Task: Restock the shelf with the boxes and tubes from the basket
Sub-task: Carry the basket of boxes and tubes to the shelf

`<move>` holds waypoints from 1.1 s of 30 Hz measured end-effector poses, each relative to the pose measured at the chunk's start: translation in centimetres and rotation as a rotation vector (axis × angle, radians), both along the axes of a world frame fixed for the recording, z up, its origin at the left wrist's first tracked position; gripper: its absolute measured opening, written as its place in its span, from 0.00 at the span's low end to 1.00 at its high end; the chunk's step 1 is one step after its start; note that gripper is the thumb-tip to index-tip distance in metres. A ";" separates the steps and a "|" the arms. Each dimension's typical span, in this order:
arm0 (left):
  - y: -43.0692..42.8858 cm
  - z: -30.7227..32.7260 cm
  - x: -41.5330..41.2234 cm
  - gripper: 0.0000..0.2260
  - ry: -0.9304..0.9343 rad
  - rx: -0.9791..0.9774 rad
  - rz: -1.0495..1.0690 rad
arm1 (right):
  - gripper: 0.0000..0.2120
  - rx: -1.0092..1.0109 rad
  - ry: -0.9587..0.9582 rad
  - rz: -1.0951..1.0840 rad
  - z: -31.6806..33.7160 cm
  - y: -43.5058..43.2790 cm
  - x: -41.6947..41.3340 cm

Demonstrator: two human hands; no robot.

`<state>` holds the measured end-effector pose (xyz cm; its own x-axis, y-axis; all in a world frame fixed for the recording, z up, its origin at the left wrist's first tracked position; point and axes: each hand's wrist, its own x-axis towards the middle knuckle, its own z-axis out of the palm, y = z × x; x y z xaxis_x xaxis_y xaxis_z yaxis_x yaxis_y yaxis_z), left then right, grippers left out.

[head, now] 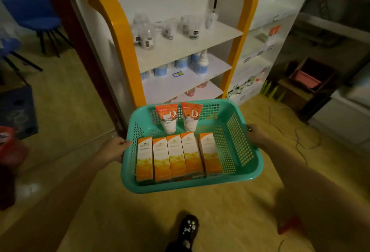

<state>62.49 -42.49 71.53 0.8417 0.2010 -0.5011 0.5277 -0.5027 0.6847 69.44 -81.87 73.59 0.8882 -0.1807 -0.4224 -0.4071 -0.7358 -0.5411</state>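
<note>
I hold a teal plastic basket [236,143] in front of me above the floor. My left hand [115,148] grips its left rim and my right hand [255,135] grips its right rim. Inside, several orange-and-white boxes [176,156] lie side by side along the near wall. Two orange-and-white tubes [168,118] lie caps toward me at the far wall. The white shelf unit with an orange frame [188,45] stands just beyond the basket.
Clear bottles [147,35] fill the upper shelf, blue-and-white bottles [198,63] the one below, pink items lower down. A second white shelf [264,51] stands to the right. Blue chairs [34,15] are at the left, a cable [300,137] lies on the floor, my shoe [188,229] is below.
</note>
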 end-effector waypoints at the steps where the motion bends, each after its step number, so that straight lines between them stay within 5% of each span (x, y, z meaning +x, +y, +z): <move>1: -1.0 0.1 1.0 0.15 -0.001 -0.004 0.000 | 0.21 -0.001 -0.001 0.001 -0.1 -1.0 0.9; 24: -28.2 0.9 22.6 0.13 -0.018 0.056 0.073 | 0.21 -0.085 0.085 0.255 0.9 -27.1 25.4; 28: -35.4 0.5 24.9 0.19 -0.011 0.114 0.166 | 0.20 -0.246 0.001 0.395 1.7 -33.6 30.4; 33: -43.4 0.2 29.0 0.12 -0.021 0.012 0.255 | 0.21 -0.424 0.022 0.461 1.2 -41.1 37.4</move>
